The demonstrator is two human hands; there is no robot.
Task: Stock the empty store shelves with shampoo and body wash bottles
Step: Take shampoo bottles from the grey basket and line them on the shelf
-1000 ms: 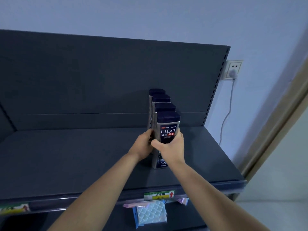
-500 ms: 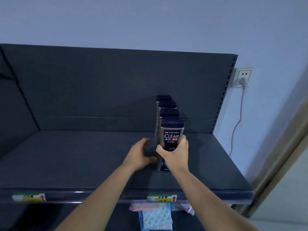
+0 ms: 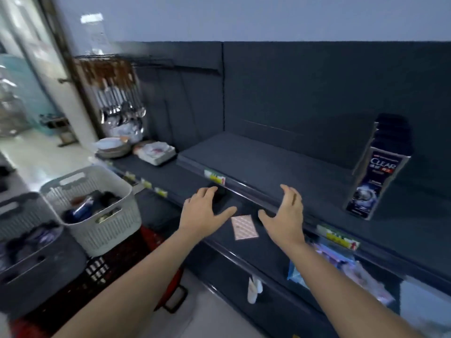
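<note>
A row of dark Clear shampoo bottles [image 3: 377, 176] stands front to back at the right of the dark upper shelf [image 3: 268, 172]. My left hand [image 3: 203, 211] and my right hand [image 3: 285, 213] hover with spread fingers in front of the shelf's front edge, well left of the bottles, holding nothing. To the left, a white slatted basket [image 3: 97, 215] holds several dark bottles. A grey basket [image 3: 31, 259] in front of it also has dark items inside.
A lower shelf [image 3: 244, 245] carries a small pink packet [image 3: 244, 226] between my hands and plastic-wrapped goods at the right. Plates and hanging ladles [image 3: 122, 111] sit at the far left. A red crate [image 3: 146, 242] lies under the baskets.
Both hands have let go of the front shampoo bottle and pulled back to the left. My view has swung left, bringing the baskets and the lower shelf into sight.
</note>
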